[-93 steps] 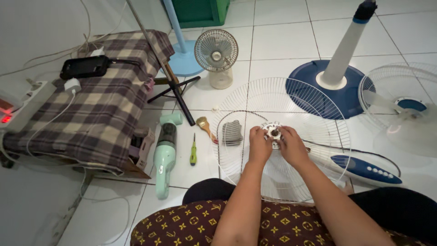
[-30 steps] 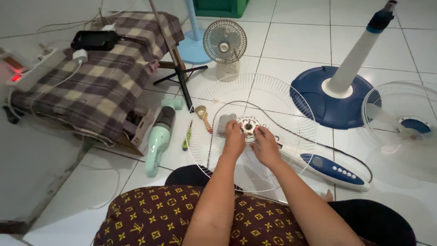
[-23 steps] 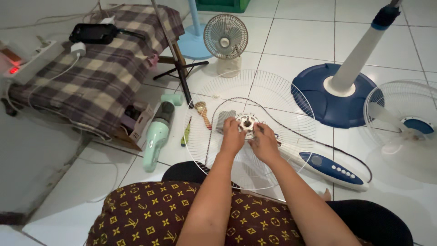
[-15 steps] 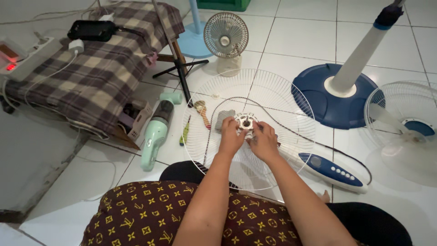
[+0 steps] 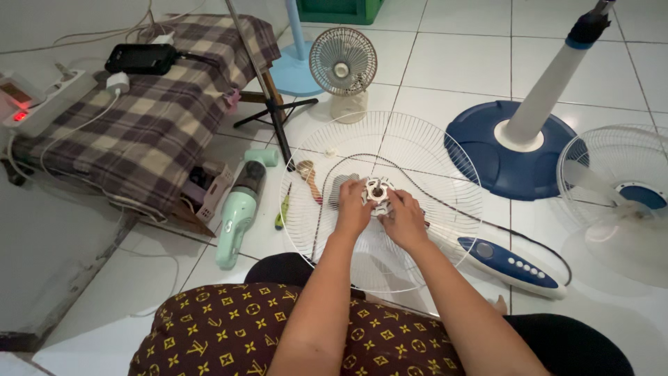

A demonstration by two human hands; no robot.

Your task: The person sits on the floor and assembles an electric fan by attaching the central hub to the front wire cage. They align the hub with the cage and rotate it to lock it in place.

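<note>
Both my hands meet over the centre of a round white wire fan guard [image 5: 424, 150] lying flat on the tiled floor. My left hand [image 5: 353, 208] and my right hand [image 5: 406, 220] together grip a small white plastic hub piece [image 5: 378, 191] with a dark hole in its middle. A grey brush-like part [image 5: 338, 189] lies just left of my left hand, inside the guard. A black cable loops over the guard around my hands.
Blue fan control panel [image 5: 510, 262] lies right of my hands. Blue round fan base with white pole [image 5: 518, 150], another fan guard [image 5: 623, 198] far right, small desk fan [image 5: 343, 69], mint handheld vacuum [image 5: 238, 212], green screwdriver [image 5: 282, 209], plaid-covered box [image 5: 142, 115], power strip [image 5: 31, 104].
My hands stay on the white hub at the guard's centre, with only slight finger shifts. The camera view has drifted a little; nothing else moved.
</note>
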